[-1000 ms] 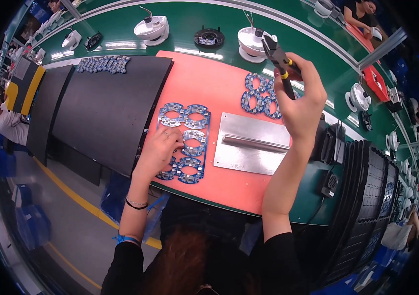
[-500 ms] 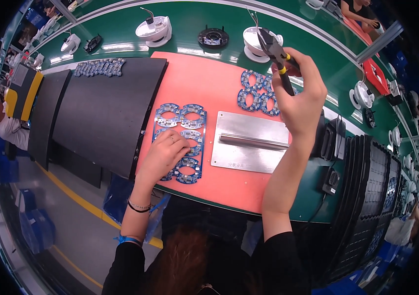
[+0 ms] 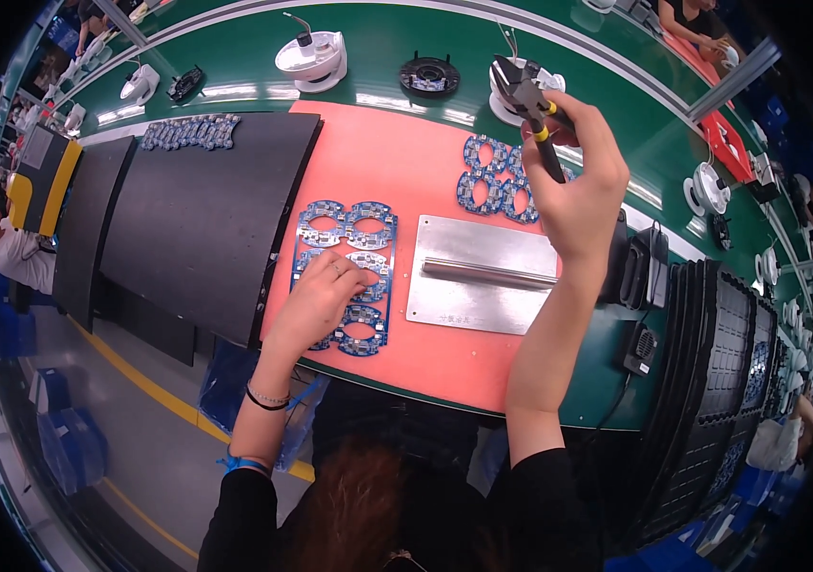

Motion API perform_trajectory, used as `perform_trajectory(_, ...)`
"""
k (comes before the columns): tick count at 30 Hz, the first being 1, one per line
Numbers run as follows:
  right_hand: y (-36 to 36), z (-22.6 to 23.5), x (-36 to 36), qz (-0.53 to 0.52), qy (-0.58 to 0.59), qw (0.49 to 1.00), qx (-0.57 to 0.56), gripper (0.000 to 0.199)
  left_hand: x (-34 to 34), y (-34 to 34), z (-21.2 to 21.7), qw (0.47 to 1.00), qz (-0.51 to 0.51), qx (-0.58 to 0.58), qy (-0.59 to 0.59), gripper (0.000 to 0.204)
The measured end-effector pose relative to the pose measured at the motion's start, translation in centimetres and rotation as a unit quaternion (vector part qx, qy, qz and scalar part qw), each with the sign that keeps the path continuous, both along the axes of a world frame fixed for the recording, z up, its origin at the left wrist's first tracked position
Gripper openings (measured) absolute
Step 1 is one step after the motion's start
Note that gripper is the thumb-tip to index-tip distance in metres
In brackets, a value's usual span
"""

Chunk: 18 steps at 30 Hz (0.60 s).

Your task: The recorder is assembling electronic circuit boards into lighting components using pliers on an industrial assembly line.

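While the left hand (image 3: pixel 323 297) lies flat on the blue panel (image 3: pixel 345 275), the right hand (image 3: pixel 580 181) grips pliers (image 3: pixel 532 112); nose up-left.

blue circuit panel (image 3: pixel 345 276) | salmon mat (image 3: pixel 397 162) | green bench (image 3: pixel 235 57) | black-yellow pliers (image 3: pixel 532 114)

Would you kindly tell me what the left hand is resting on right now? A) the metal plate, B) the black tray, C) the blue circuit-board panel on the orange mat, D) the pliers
C: the left hand lies flat on the blue panel on the orange mat, while the right hand holds the pliers up above the metal plate.
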State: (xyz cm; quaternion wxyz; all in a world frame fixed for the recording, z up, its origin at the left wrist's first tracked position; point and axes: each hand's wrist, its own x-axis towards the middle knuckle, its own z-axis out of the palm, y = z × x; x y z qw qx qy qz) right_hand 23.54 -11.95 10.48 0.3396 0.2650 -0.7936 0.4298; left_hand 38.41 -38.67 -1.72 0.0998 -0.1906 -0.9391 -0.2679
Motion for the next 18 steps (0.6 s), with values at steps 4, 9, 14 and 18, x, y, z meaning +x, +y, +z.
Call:
perform_trajectory(4, -0.1, 0.0, 0.3, 0.000, -0.004, 1.000, -0.009, 0.045, 0.5, -0.1, 0.0, 0.998, 0.012, 0.051, -0.041, 0.013)
perform_trajectory(9, 0.0, 0.1, 0.3, -0.015, -0.002, 1.000, 0.009, 0.032, 1.2, -0.9, 0.4, 0.990, 0.041, 0.128, -0.031, 0.009)
perform_trajectory(14, 0.5, 0.3, 0.1, -0.027, -0.009, 1.000, 0.004, 0.039, 8.8, -2.7, 4.2, 0.953, 0.199, 0.220, -0.056, 0.007)
perform_trajectory(18, 0.7, -0.4, -0.7, -0.034, -0.003, 0.999, -0.017, 0.045, 17.6, -6.9, 3.5, 0.936, 0.260, 0.163, -0.172, 0.010)
